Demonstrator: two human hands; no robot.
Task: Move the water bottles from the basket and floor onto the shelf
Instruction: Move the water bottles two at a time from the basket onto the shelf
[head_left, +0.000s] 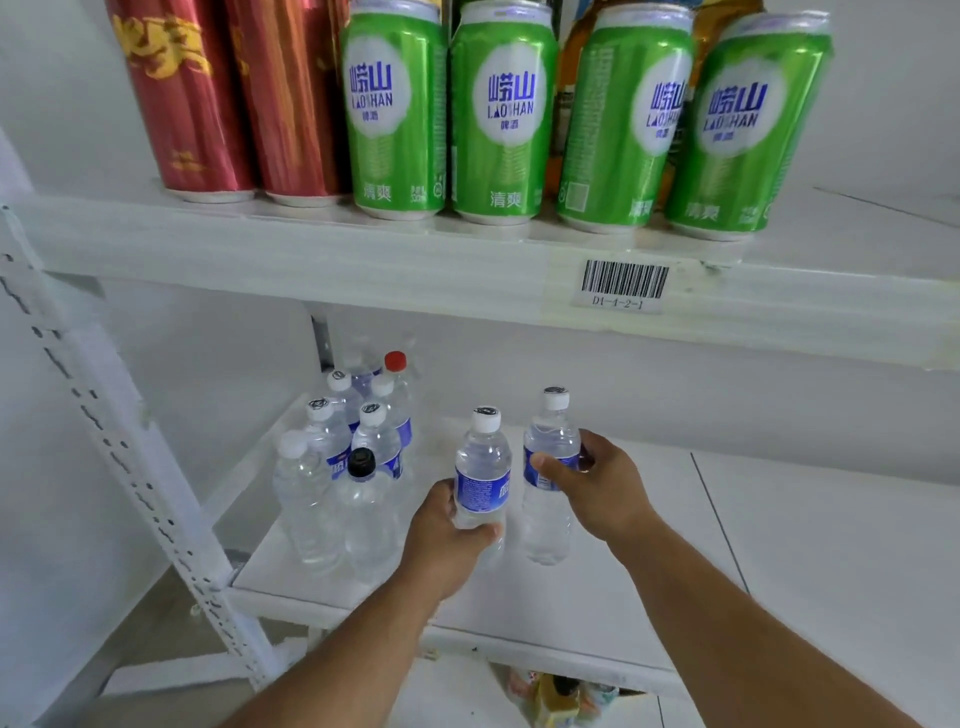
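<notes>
Shelving: white metal rack; its middle shelf (597, 587) is where I am putting the water, and the upper shelf (363, 249) carries cans.
Progress: a cluster of water bottles (343, 467) already stands upright at the left back of the middle shelf, so I judge the job well under way; two more are in my hands, over or on the board just right of that cluster.
Left to do: basket and floor are out of view, so I cannot tell how many bottles wait there; the right part of this shelf looks free for them.
Left hand (452, 535): my fingers wrap the lower body of a small blue-labelled bottle (482, 467), upright, white cap on top.
Right hand (597, 483): thumb and fingers curl round the middle of a taller blue-labelled bottle (550, 467), upright, just beside the first; whether its base touches the shelf I cannot tell.
Green cans (501, 109): four in a row, reading "崂山", "LAOSHAN", "啤酒", "清爽".
Red cans (182, 93): two at the left with gold characters I cannot read.
Barcode sticker (623, 285): on the upper shelf's edge, reading "D1-4-2-1".
Bottle labels: blue with white print, too small and turned to read.
Odd caps: one black cap (361, 462) at the front, one red cap (395, 360) at the back.
</notes>
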